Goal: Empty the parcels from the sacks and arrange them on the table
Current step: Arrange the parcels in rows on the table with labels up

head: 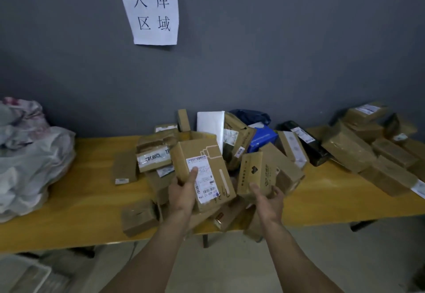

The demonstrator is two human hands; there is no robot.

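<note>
A heap of cardboard parcels lies on the yellow table, at its middle. My left hand grips a brown box with a white shipping label, thumb on the label, holding it tilted above the heap. My right hand is at the lower edge of a second brown box with a printed logo, fingers under it and thumb on its front. A crumpled white sack lies at the table's left end.
More brown parcels lie in a row at the table's right end, with a long black parcel, a blue box and a white packet behind the heap. A grey wall with a paper sign backs the table.
</note>
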